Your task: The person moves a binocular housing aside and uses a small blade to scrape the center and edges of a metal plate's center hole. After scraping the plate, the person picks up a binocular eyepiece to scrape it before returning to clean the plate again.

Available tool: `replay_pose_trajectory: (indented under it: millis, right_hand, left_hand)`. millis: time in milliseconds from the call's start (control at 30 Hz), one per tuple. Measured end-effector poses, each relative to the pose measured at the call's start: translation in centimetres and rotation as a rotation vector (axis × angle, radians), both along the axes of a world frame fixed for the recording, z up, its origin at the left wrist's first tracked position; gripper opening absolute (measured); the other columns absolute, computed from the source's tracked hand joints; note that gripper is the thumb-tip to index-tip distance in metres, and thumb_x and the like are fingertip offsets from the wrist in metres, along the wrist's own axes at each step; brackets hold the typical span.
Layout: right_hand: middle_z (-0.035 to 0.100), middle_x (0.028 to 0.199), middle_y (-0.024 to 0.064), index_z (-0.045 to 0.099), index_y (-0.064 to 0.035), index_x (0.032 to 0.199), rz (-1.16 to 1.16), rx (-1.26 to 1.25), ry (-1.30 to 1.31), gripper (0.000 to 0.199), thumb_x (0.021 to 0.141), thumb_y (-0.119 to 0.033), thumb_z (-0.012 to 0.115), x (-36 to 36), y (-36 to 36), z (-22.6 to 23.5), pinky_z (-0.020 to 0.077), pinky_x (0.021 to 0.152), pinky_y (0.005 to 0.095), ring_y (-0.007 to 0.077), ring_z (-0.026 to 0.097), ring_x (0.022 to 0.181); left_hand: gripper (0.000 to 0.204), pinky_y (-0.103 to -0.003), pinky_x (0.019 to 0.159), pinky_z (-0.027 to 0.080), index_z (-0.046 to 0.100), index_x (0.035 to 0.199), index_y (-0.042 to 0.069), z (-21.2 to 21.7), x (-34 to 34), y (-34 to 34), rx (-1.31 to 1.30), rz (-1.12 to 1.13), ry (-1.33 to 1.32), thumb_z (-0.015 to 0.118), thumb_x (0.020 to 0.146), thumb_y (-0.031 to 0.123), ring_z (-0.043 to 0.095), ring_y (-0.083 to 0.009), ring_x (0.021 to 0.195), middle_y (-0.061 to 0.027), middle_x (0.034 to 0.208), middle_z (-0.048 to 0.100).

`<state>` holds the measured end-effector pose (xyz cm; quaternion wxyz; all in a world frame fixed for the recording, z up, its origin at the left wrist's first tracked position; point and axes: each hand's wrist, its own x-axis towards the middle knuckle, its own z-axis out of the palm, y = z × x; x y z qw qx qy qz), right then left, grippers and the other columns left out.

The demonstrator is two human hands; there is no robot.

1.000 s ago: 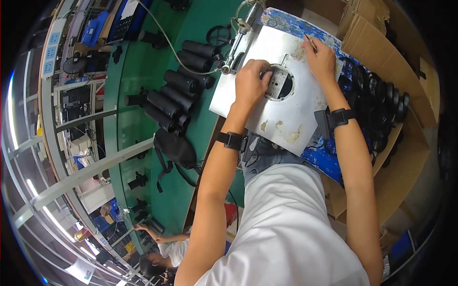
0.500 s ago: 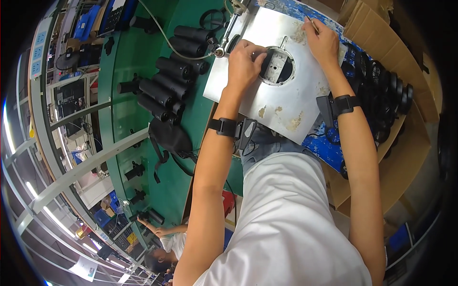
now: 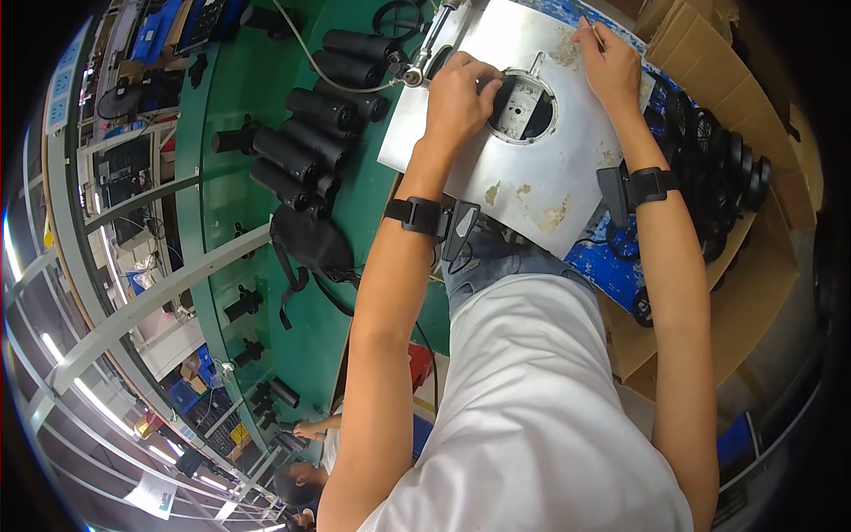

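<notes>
Left hand (image 3: 461, 89) was placed at the left rim of the round opening in the metal plate (image 3: 532, 177), with its fingers curled and closed on the dark round part (image 3: 525, 106) seated in that opening. Right hand (image 3: 612, 66) was positioned at the far right area of the plate, fingers drawn together in a pinch on a thin, small tool (image 3: 592, 31); the kind of tool could not be told. The dark round part was located inside the circular opening, in the far half of the plate, between the two hands. The plate was laid flat, partly on the green bench (image 3: 266, 97) and partly over a blue tray (image 3: 612, 266), and patches of worn finish were seen on its near half. A black wrist strap was worn on each forearm. A cable-fed tool (image 3: 425, 53) was lying just beside the left hand, at the plate's far left edge. A group of black cylinders (image 3: 306, 142) was laid in rows on the bench to the left of the plate, and a black pouch (image 3: 310, 244) was resting near them. Cardboard boxes (image 3: 753, 239) holding black ring-shaped parts were seen to the right of the plate. Another person's hand was visible farther along the bench, well apart.
</notes>
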<state>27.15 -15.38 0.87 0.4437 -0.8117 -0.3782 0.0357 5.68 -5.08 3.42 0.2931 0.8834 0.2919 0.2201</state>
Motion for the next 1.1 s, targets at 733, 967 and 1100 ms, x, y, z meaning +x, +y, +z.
replay_pose_trajectory:
  millis: [733,967,1100]
  right_hand:
    - [0.053,0.063,0.0111,0.068,-0.0057,0.088,0.058,0.031,-0.054,0.018,0.090,-0.023,0.064,0.0,-0.5,-0.1,0.0429,0.058,0.0335,0.0230,0.052,0.060]
    - [0.056,0.069,0.0043,0.074,-0.0131,0.104,0.604,0.075,-0.143,0.023,0.082,-0.022,0.074,-4.2,0.5,2.4,0.0386,0.054,0.0318,0.0168,0.045,0.056]
    - [0.057,0.071,0.0063,0.074,-0.0115,0.098,0.673,-0.062,-0.197,0.021,0.078,-0.019,0.076,-4.0,1.3,2.2,0.0413,0.058,0.0343,0.0239,0.052,0.061]
  left_hand:
    - [0.016,-0.044,0.070,0.051,0.071,0.096,0.007,2.0,1.2,1.5,0.082,-0.013,-0.071,0.067,0.084,0.017,0.064,-0.0346,0.076,-0.0153,0.081,0.063]
    - [0.013,-0.043,0.082,0.048,0.067,0.094,0.004,0.7,-4.6,-5.3,0.110,0.108,-0.133,0.064,0.082,0.008,0.058,-0.0354,0.094,-0.0155,0.100,0.061]
    - [0.015,-0.043,0.084,0.045,0.065,0.093,0.003,-0.5,-4.8,-5.1,0.201,0.280,-0.128,0.064,0.079,0.003,0.053,-0.0346,0.097,-0.0154,0.106,0.056]
